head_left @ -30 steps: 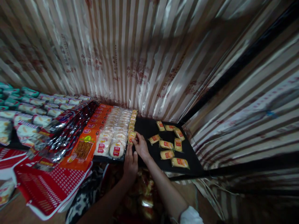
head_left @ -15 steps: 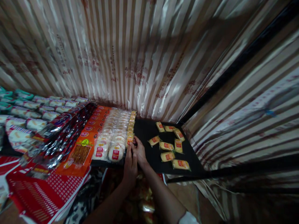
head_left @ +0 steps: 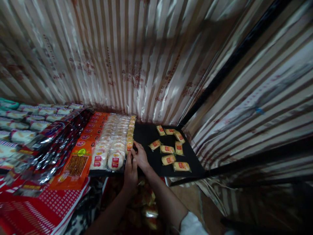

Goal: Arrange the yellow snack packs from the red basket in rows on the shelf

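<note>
Black surface [head_left: 145,133]: back edge along the striped curtain [head_left: 137,65]; a dark pole [head_left: 232,58] slants up from near its back right corner.
Yellow packet row [head_left: 130,130]: runs from the back edge toward the front, beside the white round packs [head_left: 115,160].
Your left hand [head_left: 131,171]: fingers straight, close together, at the row's front end.
Your right hand [head_left: 141,157]: fingers narrow, at the same end; you can't tell whether either hand grips.
Loose yellow packets [head_left: 167,149]: scattered toward the right edge.
</note>
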### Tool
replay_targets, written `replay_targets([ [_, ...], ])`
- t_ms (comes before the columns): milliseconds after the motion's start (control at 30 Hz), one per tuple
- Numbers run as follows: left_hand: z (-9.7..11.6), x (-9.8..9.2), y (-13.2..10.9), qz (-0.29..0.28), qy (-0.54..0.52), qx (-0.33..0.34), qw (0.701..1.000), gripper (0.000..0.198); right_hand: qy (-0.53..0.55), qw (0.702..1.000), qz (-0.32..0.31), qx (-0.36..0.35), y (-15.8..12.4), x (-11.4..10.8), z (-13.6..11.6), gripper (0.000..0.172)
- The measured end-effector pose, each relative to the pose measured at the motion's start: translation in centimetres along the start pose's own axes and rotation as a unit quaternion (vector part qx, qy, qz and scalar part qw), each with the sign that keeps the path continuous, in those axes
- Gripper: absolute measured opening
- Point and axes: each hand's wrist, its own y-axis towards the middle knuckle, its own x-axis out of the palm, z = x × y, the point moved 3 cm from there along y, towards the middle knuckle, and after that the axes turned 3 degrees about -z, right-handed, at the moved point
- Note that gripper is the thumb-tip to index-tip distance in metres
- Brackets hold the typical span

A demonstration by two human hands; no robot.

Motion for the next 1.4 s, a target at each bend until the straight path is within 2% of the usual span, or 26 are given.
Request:
replay_targets([
  [100, 0.0, 0.0, -0.4, 0.011, -0.004, -0.019, 1.000, 0.056, -0.117, 0.991, 0.062, -0.023, -0.4, -3.0, -0.1, 0.041],
  [167, 0.0, 0.1, -0.9, 0.014, 0.001, -0.028, 1.000, 0.055, -0.218, 0.972, 0.085, -0.004, -0.4, -5.4, 0.3, 0.040],
  [267, 0.0, 0.5, -1.9, 0.014, 0.015, -0.033, 0.999, 0.051, -0.327, 0.942, 0.047, 0.060, -0.1, -7.8, 1.2, 0.036],
  [333, 0.0, 0.8, -2.6, 0.015, 0.026, -0.030, 0.999, 0.048, -0.347, 0.935, 0.015, 0.076, 0.0, -8.3, 1.5, 0.033],
  [500, -0.3, 0.7, -3.3, 0.016, 0.036, -0.031, 0.999, 0.044, -0.335, 0.941, -0.013, 0.036, -1.6, -6.9, 0.6, 0.028],
  [633, -0.6, -0.3, -3.3, 0.028, 0.041, -0.044, 0.998, 0.039, -0.296, 0.953, -0.048, -0.047, -5.0, -5.2, -1.2, 0.025],
  [700, -0.6, -0.7, -3.5, 0.026, 0.049, -0.049, 0.997, 0.037, -0.284, 0.953, -0.077, -0.065, -6.8, -4.6, -2.0, 0.027],
  [767, -0.6, -1.0, -3.7, 0.023, 0.058, -0.044, 0.997, 0.034, -0.279, 0.954, -0.092, -0.052, -8.0, -4.3, -2.3, 0.028],
  [867, -0.7, -1.2, -4.1, 0.024, 0.061, -0.030, 0.997, 0.031, -0.285, 0.957, -0.042, 0.026, -8.6, -4.6, -1.9, 0.026],
  [933, -0.6, -1.1, -4.2, 0.021, 0.060, -0.030, 0.998, 0.031, -0.277, 0.958, -0.005, 0.078, -8.4, -4.9, -1.4, 0.034],
  [1000, -0.5, -0.8, -4.1, 0.010, 0.052, -0.050, 0.997, 0.034, -0.252, 0.962, -0.016, 0.103, -8.0, -4.7, -0.8, 0.037],
  [1100, -0.1, -0.2, -3.8, -0.009, 0.014, -0.101, 0.995, 0.040, -0.214, 0.969, -0.056, 0.108, -7.6, -4.1, -0.2, 0.027],
  [1167, 0.1, 0.0, -3.7, -0.010, -0.016, -0.117, 0.993, 0.039, -0.184, 0.976, -0.046, 0.102, -7.6, -3.8, 0.1, 0.020],
  [1267, 0.0, -0.2, -3.7, 0.002, -0.044, -0.105, 0.994, 0.034, -0.078, 0.992, 0.004, 0.099, -7.9, -3.6, 0.7, 0.012],
  [1400, -0.3, -0.7, -3.8, 0.028, -0.043, -0.058, 0.997, 0.037, 0.070, 0.992, 0.031, 0.101, -7.8, -2.9, 0.9, 0.015],
])
